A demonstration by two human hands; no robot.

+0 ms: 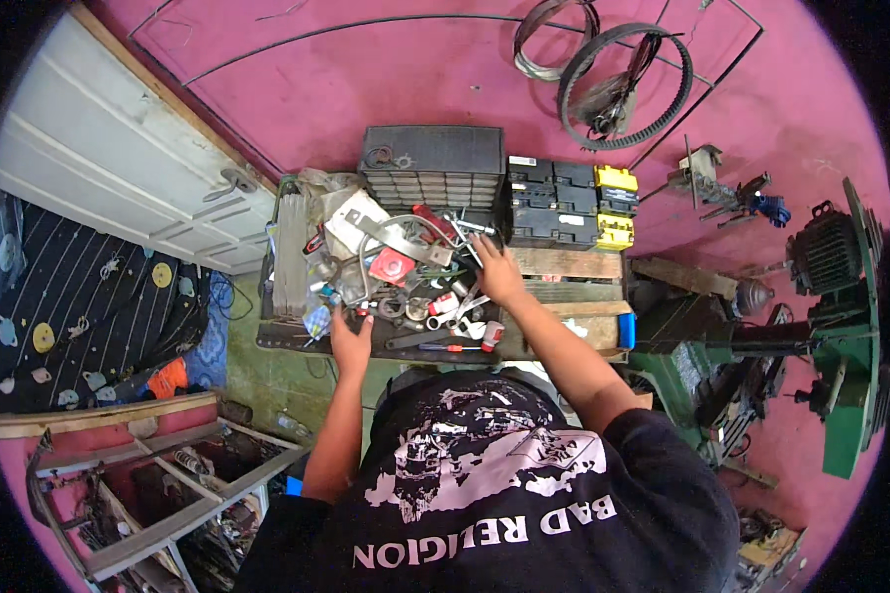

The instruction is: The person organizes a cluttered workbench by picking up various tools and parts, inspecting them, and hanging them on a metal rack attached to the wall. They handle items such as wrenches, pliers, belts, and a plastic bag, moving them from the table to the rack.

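Observation:
My left hand [351,341] lies palm down at the front edge of a heap of tools and metal parts [405,282] on a workbench; its fingers curl by a blue-handled tool [316,321], and whether it grips anything is hidden. My right hand [494,272] reaches further back on the right of the heap, fingers spread beside wrenches [465,308] and a bent metal rod [405,225]. A red flat part [396,265] and a red-handled screwdriver [455,347] lie in the heap. A black small-parts drawer cabinet [435,163] stands behind it.
Black and yellow cases [574,203] sit right of the cabinet above wooden boards [574,265]. A toothed belt [625,84] hangs on the pink wall. A green machine [841,326] is at the right, a white door [99,168] and patterned cloth [69,296] at the left, a metal rack [138,484] lower left.

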